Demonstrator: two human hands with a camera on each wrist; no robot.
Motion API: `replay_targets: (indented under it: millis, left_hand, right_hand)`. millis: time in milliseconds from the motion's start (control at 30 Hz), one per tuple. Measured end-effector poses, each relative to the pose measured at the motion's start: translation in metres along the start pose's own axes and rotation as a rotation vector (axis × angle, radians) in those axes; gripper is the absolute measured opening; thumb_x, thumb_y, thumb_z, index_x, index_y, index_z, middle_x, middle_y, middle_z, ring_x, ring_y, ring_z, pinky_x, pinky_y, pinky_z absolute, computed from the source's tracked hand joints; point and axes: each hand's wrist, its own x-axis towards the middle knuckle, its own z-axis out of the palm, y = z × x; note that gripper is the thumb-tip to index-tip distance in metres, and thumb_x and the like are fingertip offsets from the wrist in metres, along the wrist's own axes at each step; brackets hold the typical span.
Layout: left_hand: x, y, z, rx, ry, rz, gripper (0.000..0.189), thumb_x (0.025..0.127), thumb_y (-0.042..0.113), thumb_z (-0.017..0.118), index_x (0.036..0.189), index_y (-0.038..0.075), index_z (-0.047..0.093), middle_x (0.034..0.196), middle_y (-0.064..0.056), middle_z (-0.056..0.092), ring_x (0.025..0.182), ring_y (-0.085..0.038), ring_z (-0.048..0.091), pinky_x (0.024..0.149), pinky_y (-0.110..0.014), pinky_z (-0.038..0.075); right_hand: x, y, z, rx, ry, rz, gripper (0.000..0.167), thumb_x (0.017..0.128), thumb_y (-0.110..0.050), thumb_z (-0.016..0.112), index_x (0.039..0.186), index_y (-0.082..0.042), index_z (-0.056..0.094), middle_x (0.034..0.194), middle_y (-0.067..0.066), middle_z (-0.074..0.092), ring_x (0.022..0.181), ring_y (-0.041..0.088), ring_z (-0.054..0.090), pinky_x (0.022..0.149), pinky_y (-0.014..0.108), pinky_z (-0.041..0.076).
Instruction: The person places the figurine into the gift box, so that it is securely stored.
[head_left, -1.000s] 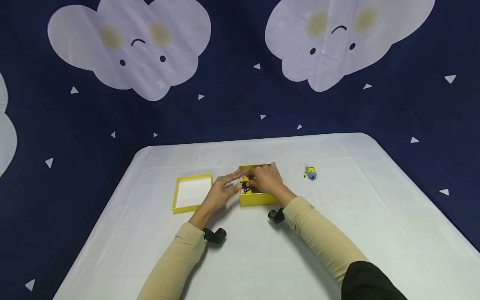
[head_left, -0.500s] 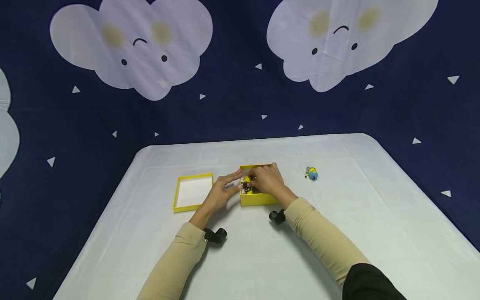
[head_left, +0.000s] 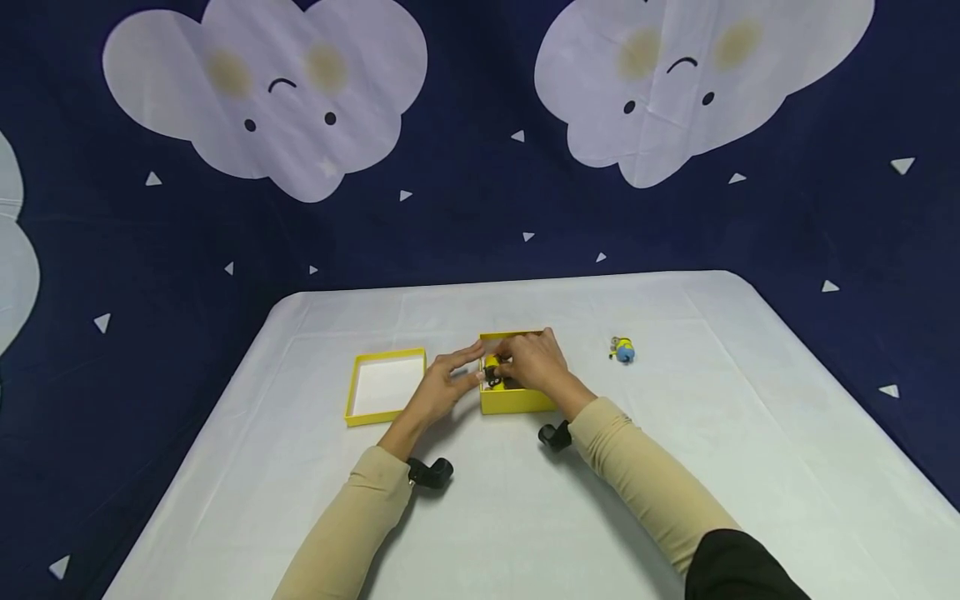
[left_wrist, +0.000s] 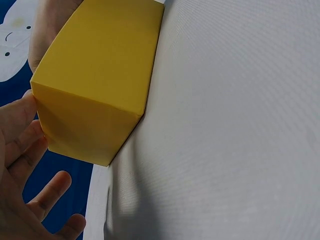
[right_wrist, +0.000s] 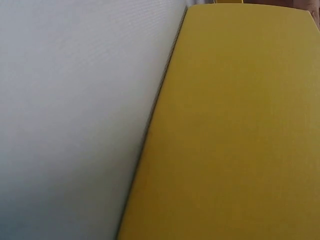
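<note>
Here, a yellow box point(head_left: 517, 403) sits open on the white table point(head_left: 487, 517).
The left hand point(head_left: 437, 388) is spread, fingertips touching its nine-o'clock wall; the right hand point(head_left: 534, 358) dips inside at a yellow-and-black toy point(head_left: 492, 362) near nine o'clock, whether pinching I can't tell. Outside, a lid point(head_left: 386, 385) lies at nine, a blue-and-yellow figurine point(head_left: 623, 352) at three.

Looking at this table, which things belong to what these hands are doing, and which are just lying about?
In the job:
yellow box
left hand, touching its side
right hand, reaching inside
yellow-and-black item in there

Probably just lying about:
shallow yellow-rimmed tray, perhaps the lid
blue-and-yellow figure, off right
</note>
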Motion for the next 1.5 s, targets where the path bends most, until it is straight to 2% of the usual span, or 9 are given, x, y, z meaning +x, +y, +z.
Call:
replay_targets:
  millis: [400,633,867,1033,1333,1500]
  left_hand:
    - [0.0003,-0.0014,-0.0001,-0.005,0.005,0.002,0.044,0.092,0.024,0.061,0.135,0.018,0.052,0.147,0.012,0.042,0.139,-0.022,0.032,0.115,-0.052,0.025]
    - [-0.0003,-0.0012,0.0004,0.005,0.015,0.024,0.045,0.092,0.023,0.062,0.135,0.016,0.052,0.148,0.008,0.043,0.138,-0.026,0.033,0.111,-0.056,0.029]
    - [0.0000,0.0004,0.0000,0.004,0.020,-0.006,0.045,0.091,0.025,0.062,0.135,0.021,0.053,0.147,0.014,0.043,0.140,-0.023,0.031,0.114,-0.053,0.025]
    - [-0.0005,0.0018,0.0000,0.006,0.021,-0.009,0.044,0.091,0.025,0.062,0.134,0.019,0.053,0.146,0.014,0.043,0.139,-0.023,0.032,0.115,-0.053,0.025]
    - [0.0003,0.0007,-0.0005,0.031,0.020,-0.001,0.046,0.091,0.026,0.062,0.135,0.017,0.053,0.146,0.015,0.043,0.136,-0.020,0.035,0.114,-0.050,0.027]
    - [0.0004,0.0007,-0.0017,0.033,0.021,0.002,0.045,0.091,0.024,0.062,0.135,0.016,0.053,0.146,0.014,0.044,0.134,-0.020,0.036,0.114,-0.050,0.027]
  right_hand:
    - [-0.0012,-0.0002,0.0002,0.019,0.005,-0.020,0.031,0.084,-0.040,0.068,0.109,-0.023,0.071,0.104,-0.005,0.074,0.086,0.014,0.067,0.082,0.039,0.036]
    - [-0.0015,0.0007,0.0016,0.038,0.015,-0.008,0.032,0.085,-0.041,0.068,0.112,-0.025,0.070,0.107,-0.006,0.073,0.092,0.014,0.067,0.083,0.039,0.035]
    - [-0.0009,0.0020,0.0027,0.062,0.033,-0.003,0.029,0.085,-0.041,0.068,0.108,-0.024,0.071,0.104,-0.006,0.073,0.092,0.014,0.066,0.083,0.039,0.035]
    - [-0.0010,0.0035,0.0032,0.076,0.046,-0.004,0.029,0.085,-0.041,0.067,0.106,-0.022,0.071,0.105,-0.005,0.073,0.094,0.015,0.066,0.084,0.039,0.035]
    - [-0.0022,0.0047,-0.0018,0.197,0.047,0.002,0.035,0.087,-0.037,0.066,0.114,-0.015,0.068,0.110,0.000,0.072,0.107,0.025,0.064,0.093,0.044,0.034]
    - [-0.0021,0.0051,-0.0048,0.220,0.026,-0.007,0.039,0.087,-0.037,0.065,0.118,-0.015,0.066,0.112,0.000,0.071,0.110,0.026,0.062,0.094,0.045,0.034]
